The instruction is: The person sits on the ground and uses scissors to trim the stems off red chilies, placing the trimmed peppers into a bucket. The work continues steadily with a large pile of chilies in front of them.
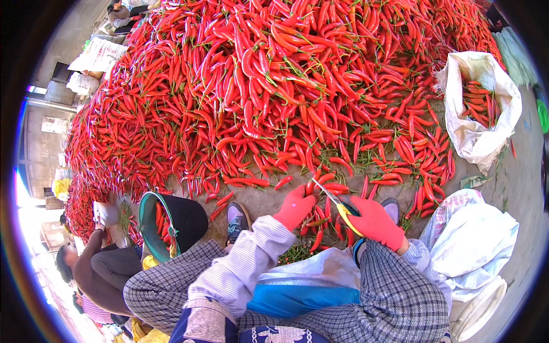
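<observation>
My left hand (296, 208), in a red glove, has its fingertips closed around a red chili pepper (310, 187). A pair of scissors (346, 215) with yellow handles is gripped in my right hand (377, 221), also gloved in red. The blades point up and left, with their tips close to that pepper. Beyond both hands rises a large heap of red chili peppers (266, 85) with green stems. Loose peppers (317, 239) lie on the ground between my shoes, and cut green stems (296, 255) are scattered nearer to me.
A dark bucket (188, 221) with a green inside lies tilted at left, holding some peppers. At right stand an open white woven sack (480, 141) with peppers and a crumpled white sack (476, 236). A co-worker (98, 274) sits at left beside a white bucket (106, 213).
</observation>
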The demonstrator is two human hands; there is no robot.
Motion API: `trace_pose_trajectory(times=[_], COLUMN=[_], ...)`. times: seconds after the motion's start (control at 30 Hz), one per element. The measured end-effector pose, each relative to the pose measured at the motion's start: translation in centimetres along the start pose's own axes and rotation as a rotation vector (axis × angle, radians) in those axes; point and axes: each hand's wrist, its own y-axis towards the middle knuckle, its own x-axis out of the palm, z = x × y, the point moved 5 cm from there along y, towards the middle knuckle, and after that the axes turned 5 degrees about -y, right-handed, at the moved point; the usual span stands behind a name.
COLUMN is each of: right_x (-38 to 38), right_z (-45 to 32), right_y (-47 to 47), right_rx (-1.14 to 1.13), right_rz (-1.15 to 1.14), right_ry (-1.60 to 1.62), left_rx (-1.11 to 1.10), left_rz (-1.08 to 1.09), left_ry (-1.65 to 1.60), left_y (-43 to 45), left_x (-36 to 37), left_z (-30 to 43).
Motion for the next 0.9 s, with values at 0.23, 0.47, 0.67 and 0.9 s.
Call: trace_pose_trajectory(times=[0.23, 0.47, 0.67, 0.9], right_x=[-1.0, 0.3, 0.6, -0.7], right_z=[1.6, 1.3, 2.9, 1.1], right_y=[1.0, 2.4, 2.2, 1.6], right_rx=[0.041, 0.050, 0.100, 0.018], right_rz=[0.213, 0.138, 0.110, 0.263], right_ry=[-0.022, 0.084, 0.163, 0.048], left_rx=[0.238, 0.255, 0.375, 0.309], left_rz=[0.429, 0.483, 0.868, 0.563], left_ry=[0.084, -0.424, 0.064, -0.406], left_y=[0.4, 4.0, 10.7, 10.5], left_x=[-5.4, -10.0, -13.1, -11.2], left_z=[6.9, 17.7, 19.8, 18.2])
